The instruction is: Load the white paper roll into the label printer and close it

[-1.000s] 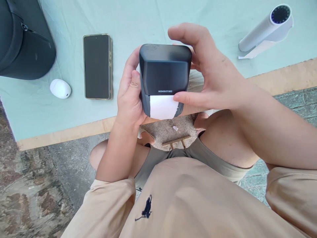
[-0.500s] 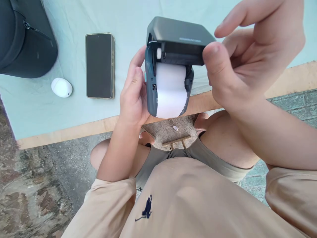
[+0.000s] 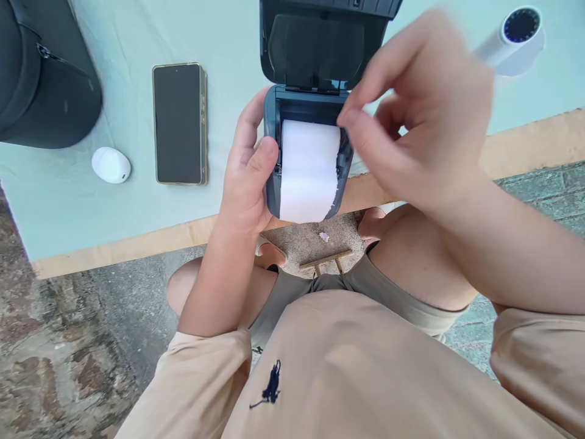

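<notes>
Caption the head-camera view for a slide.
Left hand grips an open label printer, paper roll exposed; right hand hovers at its lid.

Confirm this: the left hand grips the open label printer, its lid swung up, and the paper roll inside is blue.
Not quite. The head view shows the left hand gripping the label printer with its lid swung up, but the paper roll is white, not blue.

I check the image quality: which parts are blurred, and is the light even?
Head view: the right hand is motion-blurred; the left hand, printer, paper roll and phone are sharp. Light is soft and even, without glare.
</notes>
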Demonstrator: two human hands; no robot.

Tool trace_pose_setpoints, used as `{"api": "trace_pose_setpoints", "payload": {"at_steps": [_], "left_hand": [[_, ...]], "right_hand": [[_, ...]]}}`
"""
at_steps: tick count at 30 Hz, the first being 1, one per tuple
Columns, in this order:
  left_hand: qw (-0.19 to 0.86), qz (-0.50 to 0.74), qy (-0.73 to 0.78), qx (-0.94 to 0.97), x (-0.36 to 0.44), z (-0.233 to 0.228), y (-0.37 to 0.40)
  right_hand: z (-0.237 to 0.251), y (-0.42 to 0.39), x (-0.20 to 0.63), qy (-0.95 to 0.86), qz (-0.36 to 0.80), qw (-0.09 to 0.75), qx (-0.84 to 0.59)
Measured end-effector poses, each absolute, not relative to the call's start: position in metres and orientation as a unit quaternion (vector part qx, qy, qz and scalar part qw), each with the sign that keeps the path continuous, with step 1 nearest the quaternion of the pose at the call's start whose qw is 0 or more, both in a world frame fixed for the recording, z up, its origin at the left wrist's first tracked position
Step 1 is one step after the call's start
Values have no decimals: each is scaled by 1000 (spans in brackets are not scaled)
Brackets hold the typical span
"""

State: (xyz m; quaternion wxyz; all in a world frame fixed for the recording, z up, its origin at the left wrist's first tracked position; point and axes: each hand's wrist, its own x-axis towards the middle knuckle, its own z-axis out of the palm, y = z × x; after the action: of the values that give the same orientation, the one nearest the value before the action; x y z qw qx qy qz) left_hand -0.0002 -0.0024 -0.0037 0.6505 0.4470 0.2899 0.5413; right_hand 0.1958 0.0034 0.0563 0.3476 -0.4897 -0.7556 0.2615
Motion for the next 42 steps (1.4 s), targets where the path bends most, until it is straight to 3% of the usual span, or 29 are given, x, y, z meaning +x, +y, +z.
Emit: {"api": "trace_pose_setpoints", "payload": {"at_steps": [4,9,12,16,20,23,27,33,39,42], "left_hand": [[638,539,303,459,-2,-6,0],[629,544,288,475,1,-9,-1],[639,533,306,462,3,-8,-3],[639,533,294,471,1,-9,-4],[640,540,312,449,0,-6,-4],[639,549,328,428,2,-1,-5],[660,545,302,419,4,2,-5],[670,555,271,413,6,5,-3],[662,562,189,459,14,11,2],[678,591,217,379,15,6,0]], "right_hand": [[58,3,190,-792,182,269,-517],[75,4,182,-799,96,16,-593],[80,7,179,-814,83,-26,-575],[80,9,183,-829,138,20,-542],[81,5,202,-822,290,208,-444],[76,7,218,-681,495,352,-409],[55,15,233,-517,639,375,-429],[29,8,246,-544,534,418,-494],[35,-2,257,-718,359,342,-489],[39,-2,255,-771,263,309,-491]]}}
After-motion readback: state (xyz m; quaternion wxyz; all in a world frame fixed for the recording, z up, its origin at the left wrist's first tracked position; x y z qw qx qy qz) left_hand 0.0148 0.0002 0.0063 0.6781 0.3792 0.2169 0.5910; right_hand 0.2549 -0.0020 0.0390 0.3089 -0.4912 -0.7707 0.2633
